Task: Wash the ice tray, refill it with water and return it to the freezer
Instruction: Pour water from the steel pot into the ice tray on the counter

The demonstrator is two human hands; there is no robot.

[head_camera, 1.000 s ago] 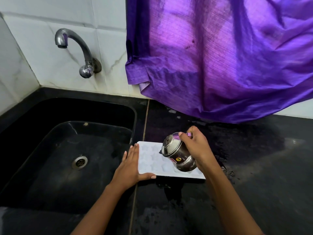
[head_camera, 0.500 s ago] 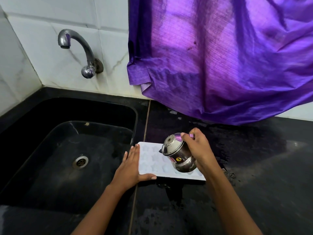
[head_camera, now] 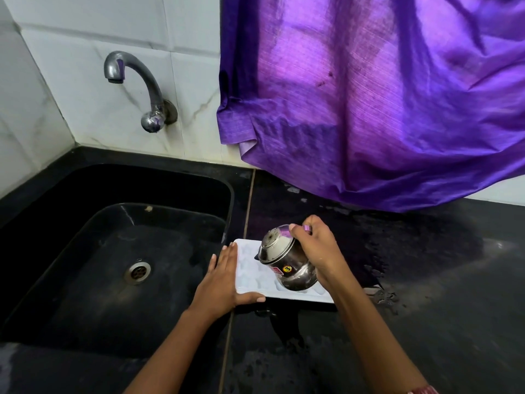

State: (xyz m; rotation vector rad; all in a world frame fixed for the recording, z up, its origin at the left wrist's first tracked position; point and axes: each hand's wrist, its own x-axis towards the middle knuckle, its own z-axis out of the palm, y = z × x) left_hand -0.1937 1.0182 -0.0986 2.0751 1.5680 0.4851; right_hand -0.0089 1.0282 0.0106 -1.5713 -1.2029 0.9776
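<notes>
Left hand lay flat, bracing ice tray on counter; right hand clasped tipped steel jug, likely filling.

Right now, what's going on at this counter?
A person is refilling a white ice tray that lies flat on the black counter beside the sink. The left hand steadies the tray's left end, thumb along its near edge. The right hand tips a small steel pot over the tray, mouth toward the sink. The tap shows no running water.
</notes>
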